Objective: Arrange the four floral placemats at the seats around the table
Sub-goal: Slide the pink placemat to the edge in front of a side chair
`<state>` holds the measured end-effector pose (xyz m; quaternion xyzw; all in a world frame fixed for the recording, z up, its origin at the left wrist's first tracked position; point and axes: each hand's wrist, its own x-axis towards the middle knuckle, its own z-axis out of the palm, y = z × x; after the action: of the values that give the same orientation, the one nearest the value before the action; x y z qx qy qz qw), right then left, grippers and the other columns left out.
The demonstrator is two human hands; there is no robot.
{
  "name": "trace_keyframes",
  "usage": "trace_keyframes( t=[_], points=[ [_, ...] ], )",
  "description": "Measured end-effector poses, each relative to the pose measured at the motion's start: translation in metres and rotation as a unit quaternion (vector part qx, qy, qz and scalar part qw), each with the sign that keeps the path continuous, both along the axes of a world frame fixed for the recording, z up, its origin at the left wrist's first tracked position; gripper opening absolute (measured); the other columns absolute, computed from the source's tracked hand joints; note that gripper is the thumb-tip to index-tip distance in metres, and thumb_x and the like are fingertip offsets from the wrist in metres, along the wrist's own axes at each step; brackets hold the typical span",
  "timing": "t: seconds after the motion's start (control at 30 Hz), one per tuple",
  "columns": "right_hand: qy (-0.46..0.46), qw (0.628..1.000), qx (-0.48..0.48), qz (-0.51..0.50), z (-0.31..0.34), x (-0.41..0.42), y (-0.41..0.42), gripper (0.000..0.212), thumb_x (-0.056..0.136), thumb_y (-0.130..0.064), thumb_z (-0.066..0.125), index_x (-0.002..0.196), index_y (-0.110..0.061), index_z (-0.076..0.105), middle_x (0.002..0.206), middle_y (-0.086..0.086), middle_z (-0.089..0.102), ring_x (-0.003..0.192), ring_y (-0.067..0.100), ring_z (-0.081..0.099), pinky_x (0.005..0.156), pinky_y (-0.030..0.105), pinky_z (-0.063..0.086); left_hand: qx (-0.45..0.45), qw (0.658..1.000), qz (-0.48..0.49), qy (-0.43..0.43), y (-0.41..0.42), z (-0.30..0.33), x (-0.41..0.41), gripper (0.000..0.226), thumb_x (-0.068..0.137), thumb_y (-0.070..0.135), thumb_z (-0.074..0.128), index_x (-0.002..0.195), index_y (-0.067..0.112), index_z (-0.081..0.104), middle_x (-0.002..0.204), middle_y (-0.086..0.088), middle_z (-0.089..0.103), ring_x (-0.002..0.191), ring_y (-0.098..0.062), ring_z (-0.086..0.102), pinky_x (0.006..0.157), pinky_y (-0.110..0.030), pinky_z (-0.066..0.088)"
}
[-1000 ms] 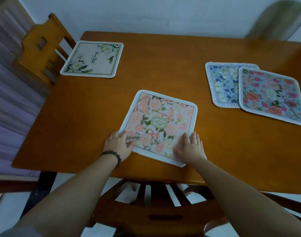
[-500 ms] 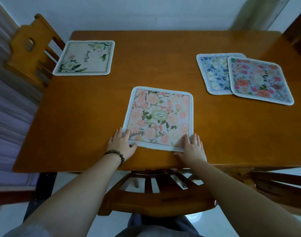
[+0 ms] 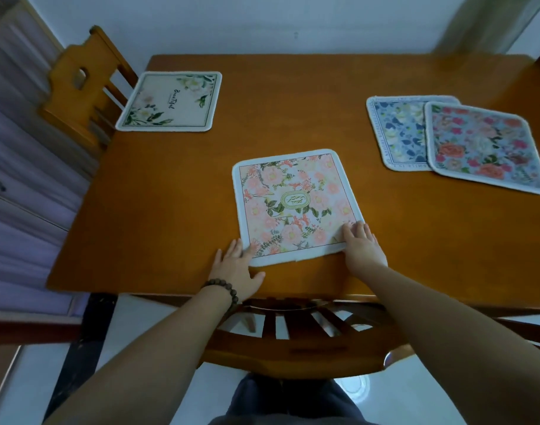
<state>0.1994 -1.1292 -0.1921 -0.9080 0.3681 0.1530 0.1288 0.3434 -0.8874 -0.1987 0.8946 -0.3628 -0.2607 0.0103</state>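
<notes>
A pink floral placemat (image 3: 296,204) lies flat near the front edge of the wooden table (image 3: 170,210). My left hand (image 3: 236,268) rests flat at its near left corner, fingers spread. My right hand (image 3: 362,243) presses flat on its near right corner. A cream placemat with green leaves (image 3: 170,101) lies at the far left, beside a chair. At the right, a blue floral placemat (image 3: 399,130) is partly covered by a placemat with red and pink roses (image 3: 485,147).
A wooden chair (image 3: 81,87) stands at the table's left side. Another chair's curved back (image 3: 293,329) is right below the front edge, in front of me. A purple curtain hangs at the left. A white wall is behind the table.
The pink placemat has been turned from a tilted position until its near edge runs along the table's front edge. Both hands stayed at its near corners.
</notes>
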Motion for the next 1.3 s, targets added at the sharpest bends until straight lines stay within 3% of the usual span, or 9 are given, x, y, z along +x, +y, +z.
trace_keyframes(
  t=[0.13, 0.27, 0.37, 0.5, 0.67, 0.83, 1.3],
  points=[
    [0.002, 1.0, -0.009, -0.01, -0.004, 0.009, -0.022, 0.066, 0.094, -0.001, 0.036, 0.151, -0.022, 0.01, 0.16, 0.013, -0.002, 0.147, 0.027, -0.003, 0.118, 0.039, 0.008, -0.003, 1.0, -0.018, 0.007, -0.007, 0.002, -0.015, 0.073, 0.091, 0.057, 0.036, 0.152, 0.03, 0.005, 0.16, -0.006, 0.0, 0.146, -0.018, -0.006, 0.117, -0.045, -0.002],
    [-0.013, 0.999, -0.016, -0.027, -0.006, 0.013, -0.035, 0.058, 0.092, -0.003, 0.037, 0.145, -0.024, 0.023, 0.159, 0.014, 0.008, 0.146, 0.03, 0.001, 0.119, 0.044, 0.013, -0.007, 1.0, -0.025, 0.012, -0.01, 0.002, -0.023, 0.07, 0.092, 0.056, 0.036, 0.152, 0.029, 0.012, 0.16, -0.003, 0.004, 0.146, -0.017, -0.001, 0.118, -0.046, 0.001],
    [-0.026, 0.997, -0.01, -0.076, -0.006, 0.01, -0.026, 0.059, 0.094, -0.005, 0.035, 0.147, -0.025, 0.016, 0.159, 0.015, 0.0, 0.146, 0.032, -0.004, 0.117, 0.044, 0.01, -0.029, 0.999, -0.018, -0.021, -0.01, 0.002, -0.018, 0.067, 0.092, 0.055, 0.039, 0.15, 0.027, 0.019, 0.16, -0.002, 0.012, 0.145, -0.02, 0.007, 0.116, -0.046, 0.007],
    [-0.049, 0.991, 0.009, -0.126, -0.008, 0.011, 0.003, 0.059, 0.1, -0.024, 0.032, 0.151, -0.017, 0.005, 0.158, 0.021, -0.007, 0.146, 0.034, -0.008, 0.117, 0.044, 0.003, -0.052, 0.998, 0.016, -0.043, -0.015, 0.004, 0.009, 0.074, 0.089, 0.057, 0.044, 0.15, 0.027, 0.015, 0.16, -0.005, 0.002, 0.146, -0.023, -0.002, 0.114, -0.048, 0.009],
    [-0.071, 0.984, 0.049, -0.155, -0.008, 0.018, 0.044, 0.079, 0.095, -0.052, 0.038, 0.151, -0.015, -0.003, 0.157, 0.024, -0.007, 0.145, 0.036, -0.009, 0.117, 0.044, 0.0, -0.052, 0.997, 0.016, -0.058, -0.034, 0.002, 0.062, 0.081, 0.087, 0.061, 0.044, 0.151, 0.033, 0.002, 0.159, -0.004, -0.013, 0.145, -0.024, -0.013, 0.115, -0.05, 0.002],
    [-0.075, 0.98, 0.048, -0.179, -0.013, 0.032, 0.067, 0.102, 0.083, -0.069, 0.046, 0.151, -0.013, -0.006, 0.155, 0.029, -0.007, 0.145, 0.039, -0.007, 0.118, 0.045, 0.001, -0.039, 0.997, 0.011, -0.058, -0.061, -0.003, 0.106, 0.082, 0.086, 0.06, 0.044, 0.15, 0.034, 0.0, 0.159, -0.005, -0.014, 0.145, -0.024, -0.014, 0.115, -0.052, 0.002],
    [-0.051, 0.983, 0.006, -0.176, -0.031, 0.035, 0.062, 0.115, 0.075, -0.081, 0.041, 0.15, -0.013, -0.012, 0.155, 0.026, -0.015, 0.144, 0.036, -0.016, 0.116, 0.042, -0.008, -0.023, 0.997, -0.01, -0.071, -0.12, -0.027, 0.175, 0.11, 0.068, 0.086, 0.043, 0.151, 0.03, -0.005, 0.159, -0.012, -0.013, 0.145, -0.029, -0.01, 0.114, -0.053, 0.003]
  ],
)
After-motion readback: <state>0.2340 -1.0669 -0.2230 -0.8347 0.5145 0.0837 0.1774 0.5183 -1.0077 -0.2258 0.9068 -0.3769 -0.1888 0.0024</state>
